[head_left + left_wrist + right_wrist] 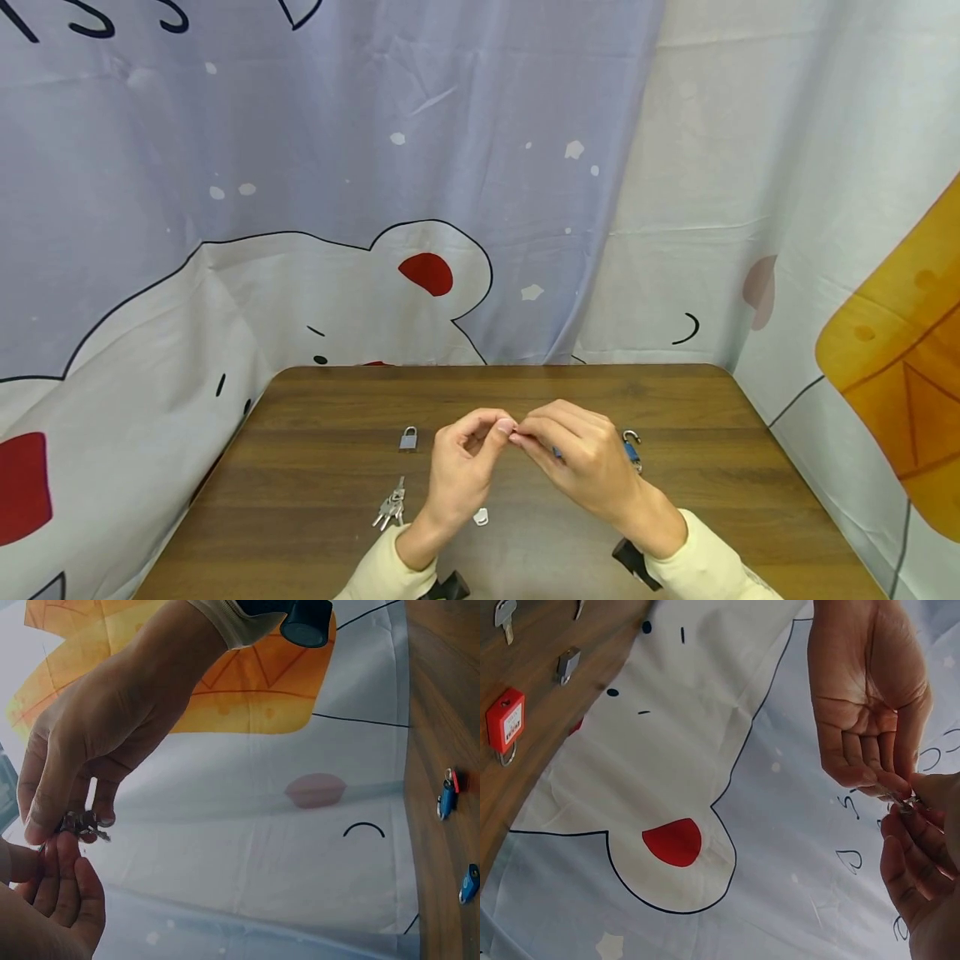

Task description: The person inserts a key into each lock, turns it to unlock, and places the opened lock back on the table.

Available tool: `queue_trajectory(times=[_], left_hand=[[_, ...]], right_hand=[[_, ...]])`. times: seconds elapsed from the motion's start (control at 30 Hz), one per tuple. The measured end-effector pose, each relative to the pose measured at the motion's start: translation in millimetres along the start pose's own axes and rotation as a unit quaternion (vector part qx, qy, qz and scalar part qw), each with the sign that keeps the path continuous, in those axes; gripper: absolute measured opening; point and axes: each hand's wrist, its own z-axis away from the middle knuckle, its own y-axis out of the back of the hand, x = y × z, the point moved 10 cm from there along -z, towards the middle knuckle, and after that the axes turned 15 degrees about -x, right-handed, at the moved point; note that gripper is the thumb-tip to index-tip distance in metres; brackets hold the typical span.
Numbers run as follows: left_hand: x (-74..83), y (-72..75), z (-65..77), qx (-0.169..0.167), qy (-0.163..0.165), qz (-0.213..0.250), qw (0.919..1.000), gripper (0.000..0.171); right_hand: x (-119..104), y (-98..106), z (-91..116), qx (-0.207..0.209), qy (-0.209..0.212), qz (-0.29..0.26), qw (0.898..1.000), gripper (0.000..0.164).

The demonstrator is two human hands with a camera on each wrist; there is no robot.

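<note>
Head view: our left hand (467,467) and right hand (581,454) meet.
Nearly closed, our fingers (551,430) pinch metal pieces (81,823) over the surface (322,467).

A small item (905,803) sits between the left fingers (483,414) and the right fingers (547,428), above the desk (315,483). Left of the fingers lies one padlock (407,439), with a second padlock (505,724) to its right. Left and nearer the person rests a key bunch (392,505); a single key (481,517) lies nearer too, below the fingers in the head view. Right of the fingers lies a small object (632,452), a second object (469,883) to its left. Behind everything hangs a curtain (337,150).
</note>
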Motion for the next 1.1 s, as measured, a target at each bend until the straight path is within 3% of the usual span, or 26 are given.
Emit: queue_trajectory(times=[0.2,0.3,0.4,0.53,0.67,0.83,1.1], left_hand=[[9.6,2.5,1.5,0.013,-0.053,0.001,0.9985,0.009],[11.2,3.5,2.6,0.014,-0.064,0.010,0.9978,0.009],[7.8,4.5,3.1,0.013,-0.044,0.025,0.9986,0.009],[-1.8,5.0,4.4,0.006,0.017,0.042,0.9990,0.010],[-7.5,0.9,5.3,-0.027,0.059,0.034,0.9973,0.013],[-6.0,-4.7,5.7,-0.062,0.053,0.029,0.9962,0.012],[-3.2,-1.6,5.7,-0.055,0.049,0.023,0.9970,0.011]], right_hand=[[3,-2,2,-0.005,-0.014,-0.014,1.000,0.014],[2,-2,3,-0.005,-0.011,-0.012,1.000,0.013],[1,0,4,-0.002,-0.008,-0.005,1.000,0.015],[0,3,4,0.006,0.000,0.009,1.000,0.019],[-3,5,4,0.009,0.016,0.020,1.000,0.020],[-5,4,5,0.006,0.024,0.020,0.999,0.019],[3,-3,7,-0.030,-0.009,-0.004,0.999,0.016]])
